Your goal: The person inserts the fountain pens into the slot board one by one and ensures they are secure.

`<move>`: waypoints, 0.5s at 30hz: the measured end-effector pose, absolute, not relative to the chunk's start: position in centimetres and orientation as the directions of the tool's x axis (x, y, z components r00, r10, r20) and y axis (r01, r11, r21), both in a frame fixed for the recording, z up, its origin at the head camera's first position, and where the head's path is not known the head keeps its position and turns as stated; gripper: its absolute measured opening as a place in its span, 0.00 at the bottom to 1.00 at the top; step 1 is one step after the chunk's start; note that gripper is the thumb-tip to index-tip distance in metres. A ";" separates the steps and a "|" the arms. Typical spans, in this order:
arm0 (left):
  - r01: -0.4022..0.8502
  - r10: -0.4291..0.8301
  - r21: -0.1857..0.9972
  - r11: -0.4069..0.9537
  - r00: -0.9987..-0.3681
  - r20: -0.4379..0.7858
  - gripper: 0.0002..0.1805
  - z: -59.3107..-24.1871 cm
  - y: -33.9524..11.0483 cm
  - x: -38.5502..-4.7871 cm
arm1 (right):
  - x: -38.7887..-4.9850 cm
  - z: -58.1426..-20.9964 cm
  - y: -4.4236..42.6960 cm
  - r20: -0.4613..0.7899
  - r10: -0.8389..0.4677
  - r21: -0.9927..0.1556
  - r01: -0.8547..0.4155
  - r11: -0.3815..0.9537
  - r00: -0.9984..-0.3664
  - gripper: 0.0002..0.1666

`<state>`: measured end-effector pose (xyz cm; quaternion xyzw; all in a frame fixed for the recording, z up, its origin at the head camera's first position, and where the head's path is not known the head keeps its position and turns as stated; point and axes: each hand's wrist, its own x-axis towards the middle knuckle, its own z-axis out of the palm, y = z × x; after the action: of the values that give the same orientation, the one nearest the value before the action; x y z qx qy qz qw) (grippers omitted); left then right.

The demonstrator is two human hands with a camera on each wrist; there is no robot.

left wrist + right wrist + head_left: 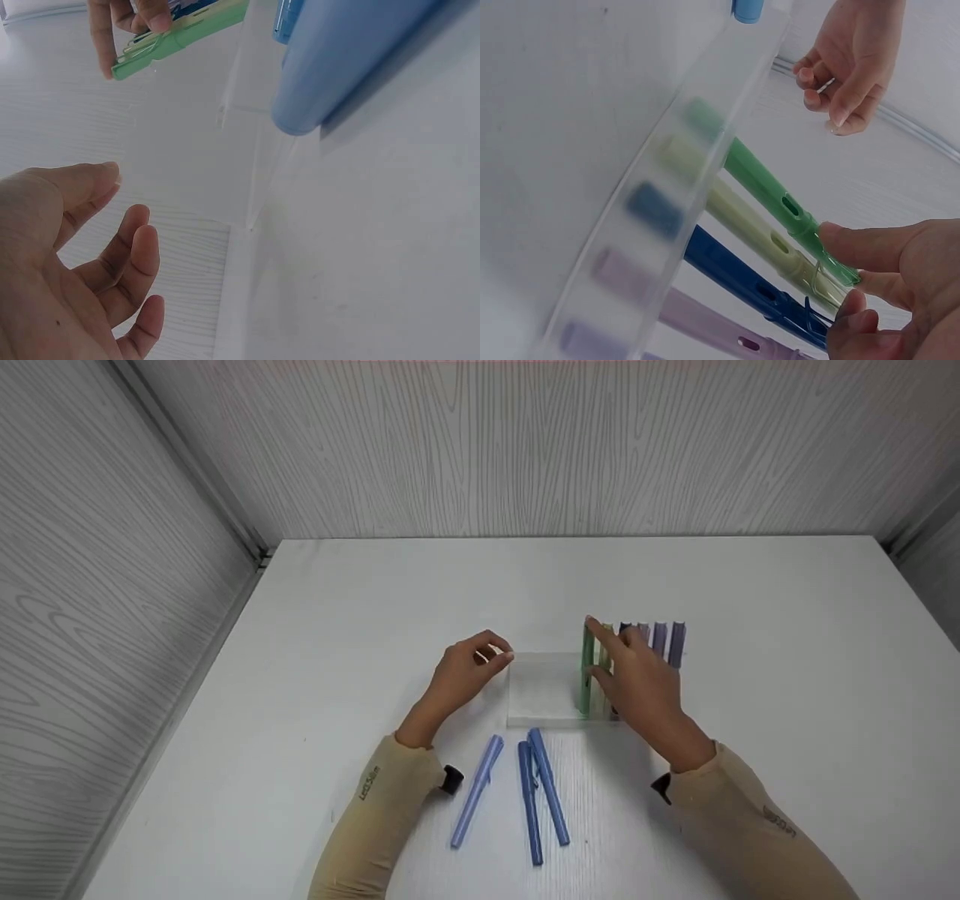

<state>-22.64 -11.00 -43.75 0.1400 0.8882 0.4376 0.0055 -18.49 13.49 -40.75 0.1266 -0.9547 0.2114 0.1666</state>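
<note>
A clear, frosted pen holder [544, 690] stands on the table, with several pens upright along its right part. My right hand [641, 679] pinches the leftmost of them, a green pen [586, 690], its index finger at the top end and the thumb on the side. Beside that pen stand a pale yellow-green pen [746, 225], a dark blue pen [735, 270] and a pink-lilac pen [712, 326]. At the holder's back left corner is my left hand [463, 675], fingers loosely bent, with nothing visible between them; whether the fingertips touch the corner is unclear.
In front of the holder lie a light blue pen [476, 795] and two darker blue ones, a left pen [529, 802] and a right pen [551, 787], touching near their tops. Purple pens [677, 645] stand at the row's right end. A grained panel [480, 450] rises behind the table.
</note>
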 end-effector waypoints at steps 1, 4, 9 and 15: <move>0.242 0.254 0.779 0.579 -0.961 0.110 0.08 -43.8 -11.0 -22.6 | -18.4 -40.8 13.5 0.372 -0.170 -0.364 -0.311 0.878 -0.913 0.39; 0.239 0.256 0.776 0.584 -0.961 0.103 0.08 -43.9 -11.0 -22.6 | -18.2 -40.9 13.6 0.377 -0.166 -0.380 -0.316 0.869 -0.911 0.40; 0.243 0.257 0.773 0.585 -0.960 0.107 0.08 -43.9 -11.0 -22.6 | -17.5 -40.7 13.7 0.369 -0.181 -0.412 -0.334 0.848 -0.912 0.39; 0.241 0.254 0.777 0.582 -0.961 0.108 0.08 -43.8 -11.1 -22.6 | -16.6 -40.2 13.4 0.253 -0.225 -0.489 -0.324 0.810 -0.941 0.40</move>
<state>-22.61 -11.12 -43.80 0.1392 0.8893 0.4355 0.0075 -16.57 13.44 -40.16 0.1450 -0.9468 0.2722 0.0917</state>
